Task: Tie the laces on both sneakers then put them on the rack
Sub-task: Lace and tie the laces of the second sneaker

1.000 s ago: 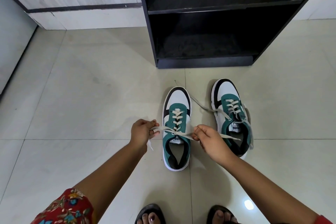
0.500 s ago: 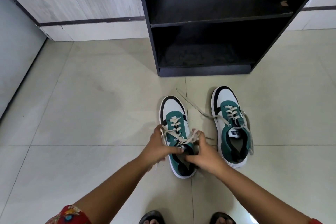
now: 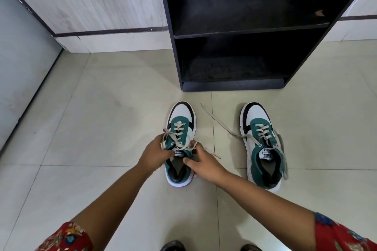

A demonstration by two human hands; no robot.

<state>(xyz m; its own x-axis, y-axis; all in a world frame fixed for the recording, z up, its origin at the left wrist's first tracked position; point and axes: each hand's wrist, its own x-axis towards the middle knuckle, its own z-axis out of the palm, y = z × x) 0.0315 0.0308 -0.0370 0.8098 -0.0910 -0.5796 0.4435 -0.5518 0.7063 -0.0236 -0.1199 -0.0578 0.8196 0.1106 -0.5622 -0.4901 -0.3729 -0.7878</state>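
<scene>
Two green, white and black sneakers stand on the tiled floor, toes towards the rack. Over the tongue of the left sneaker (image 3: pixel 182 120), my left hand (image 3: pixel 155 155) and my right hand (image 3: pixel 202 161) each pinch a loop of its cream lace (image 3: pixel 179 144), with the strands crossed between them. The right sneaker (image 3: pixel 260 138) stands alone; its lace (image 3: pixel 220 124) lies untied, one end trailing across the floor to the left. Just beyond the shoes, the black rack (image 3: pixel 240 32) shows two bare shelves.
A pale wall (image 3: pixel 102 6) with a dark skirting line runs behind the rack. A grey panel (image 3: pixel 22 57) closes the left side. The toes of my black sandals (image 3: pixel 173 246) show at the bottom edge. Open floor tiles (image 3: pixel 102 118) spread to the left of the shoes.
My hands came together from a wide pull of the lace ends and now hold crossed loops over the left sneaker's tongue. The view has tilted up towards the rack.
</scene>
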